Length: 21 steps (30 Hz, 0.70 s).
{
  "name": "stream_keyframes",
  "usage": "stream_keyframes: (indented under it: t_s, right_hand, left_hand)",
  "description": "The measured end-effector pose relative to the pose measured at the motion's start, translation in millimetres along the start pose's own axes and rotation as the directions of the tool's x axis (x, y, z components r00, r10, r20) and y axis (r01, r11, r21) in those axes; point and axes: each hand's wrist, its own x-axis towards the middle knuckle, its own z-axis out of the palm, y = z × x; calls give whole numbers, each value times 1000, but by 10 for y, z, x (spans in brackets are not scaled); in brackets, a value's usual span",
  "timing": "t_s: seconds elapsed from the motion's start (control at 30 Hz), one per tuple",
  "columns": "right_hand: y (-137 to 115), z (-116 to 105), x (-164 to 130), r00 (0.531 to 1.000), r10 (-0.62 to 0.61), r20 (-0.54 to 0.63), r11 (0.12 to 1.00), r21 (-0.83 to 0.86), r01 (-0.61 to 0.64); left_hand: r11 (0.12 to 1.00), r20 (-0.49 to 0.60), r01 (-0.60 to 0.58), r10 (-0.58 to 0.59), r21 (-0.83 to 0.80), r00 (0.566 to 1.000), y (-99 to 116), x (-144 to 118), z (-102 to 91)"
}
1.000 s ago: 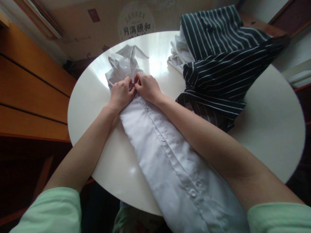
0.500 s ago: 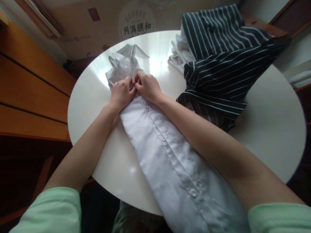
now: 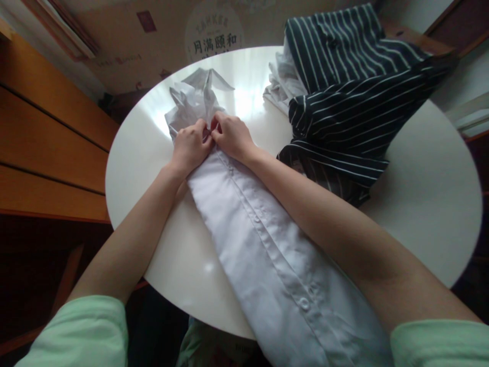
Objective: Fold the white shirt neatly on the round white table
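A white shirt (image 3: 263, 244) lies stretched along the round white table (image 3: 420, 204), its buttoned placket running from the near edge, where the cloth hangs over toward the person, up to the collar end near the middle of the tabletop. Both hands meet at that upper end: the left hand (image 3: 190, 148) and the right hand (image 3: 232, 135) sit side by side with fingertips touching, fingers curled in tight and pinching the shirt's front edges together at a spot just below the collar (image 3: 198, 97), which stands crumpled and open beyond the knuckles. Both forearms rest along the shirt's sides, with pale green sleeves (image 3: 82, 331) at the bottom of the view. To the right, well apart from the hands, a dark navy striped garment (image 3: 344, 107) is heaped on the table, partly covering another pale cloth (image 3: 280, 81)
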Motion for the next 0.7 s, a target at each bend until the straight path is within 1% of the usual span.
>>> stream_keyframes:
  t_s: [0.17,0.47,0.7]
  right_hand:
    - [9,7,4,1000,-4,6,1000,4,4]
    - [-8,-4,1,1000,-5,1,1000,-15,5]
    - [-4,0,-1,1000,-13,-23,1000,-16,13]
  left_hand:
    - [1000,-12,-9,9,2,1000,-3,3,-1]
    - [999,10,6,-7,36,1000,-8,12,8]
    - [999,-43,-48,49,19,998,-45,19,38]
